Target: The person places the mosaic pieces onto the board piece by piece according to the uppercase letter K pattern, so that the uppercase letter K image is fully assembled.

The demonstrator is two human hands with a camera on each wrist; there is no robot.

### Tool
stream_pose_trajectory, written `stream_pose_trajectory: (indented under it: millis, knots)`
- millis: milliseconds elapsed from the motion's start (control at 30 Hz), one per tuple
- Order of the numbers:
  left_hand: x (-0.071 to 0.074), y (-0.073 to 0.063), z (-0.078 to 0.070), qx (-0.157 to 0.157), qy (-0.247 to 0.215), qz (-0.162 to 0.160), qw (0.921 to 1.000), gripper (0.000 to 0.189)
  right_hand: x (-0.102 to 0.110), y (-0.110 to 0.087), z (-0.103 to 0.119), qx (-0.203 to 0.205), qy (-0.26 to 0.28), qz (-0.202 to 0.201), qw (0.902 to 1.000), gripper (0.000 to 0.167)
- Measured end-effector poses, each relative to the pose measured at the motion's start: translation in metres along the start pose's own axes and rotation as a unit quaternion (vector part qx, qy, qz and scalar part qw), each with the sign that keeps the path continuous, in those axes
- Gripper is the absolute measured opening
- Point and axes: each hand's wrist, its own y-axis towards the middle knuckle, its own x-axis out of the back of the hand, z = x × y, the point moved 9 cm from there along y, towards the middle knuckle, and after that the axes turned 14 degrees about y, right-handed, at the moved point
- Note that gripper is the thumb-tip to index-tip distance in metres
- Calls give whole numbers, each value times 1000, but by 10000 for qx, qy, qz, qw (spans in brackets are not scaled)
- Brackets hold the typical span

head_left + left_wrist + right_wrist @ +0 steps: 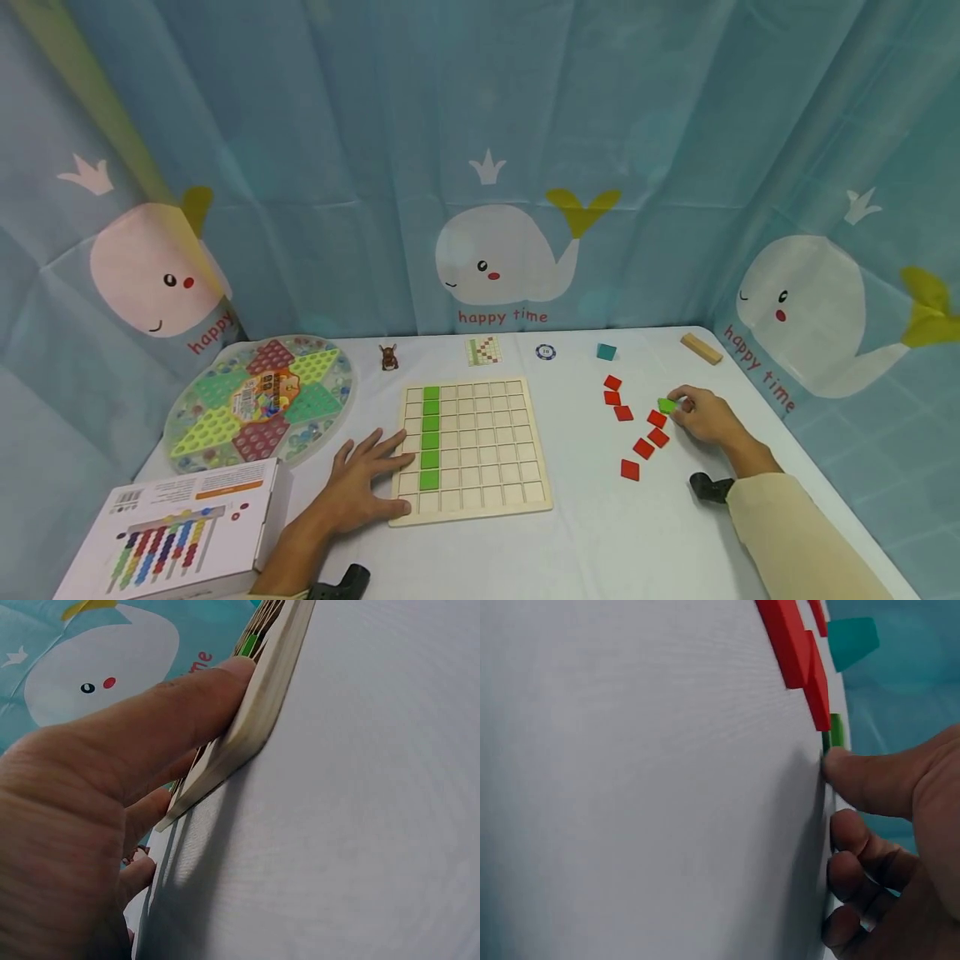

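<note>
A wooden grid board [487, 450] lies flat on the table, with a column of several green square tiles [431, 439] in its second column from the left. My left hand [363, 483] rests on the board's left edge with fingers spread. In the left wrist view, the thumb [202, 697] lies over the board's rim. At the right, my right hand [705, 415] pinches a green tile [665, 406] between thumb and fingers, close to the table. The right wrist view shows the thumb against that green tile [837, 730]. Several red square tiles [643, 448] lie scattered just left of this hand.
A teal block [607, 352] and a wooden bar [701, 348] lie at the back right. Along the back are a poker chip [546, 352], a pattern card [483, 351] and a brown figurine [388, 357]. A round board-game set [262, 400] and a white box [180, 525] occupy the left.
</note>
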Motion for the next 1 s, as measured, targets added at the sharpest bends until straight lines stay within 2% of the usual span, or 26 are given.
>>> stream_pose_trajectory:
  millis: [267, 600, 700, 1000]
  knots:
    - [0, 1, 0, -86, 47, -92, 9999, 72, 14, -12, -2, 12, 380, -650, 9972, 33]
    - [-1, 0, 1, -41, 20, -31, 10000, 73, 27, -22, 20, 884, 830, -1204, 9853, 35]
    - [-1, -1, 1, -33, 2, -22, 10000, 73, 29, -27, 34, 1031, 1040, -1173, 9823, 36]
    - [0, 0, 1, -22, 66, -40, 10000, 73, 28, -57, 100, 1549, 1466, -912, 9727, 32]
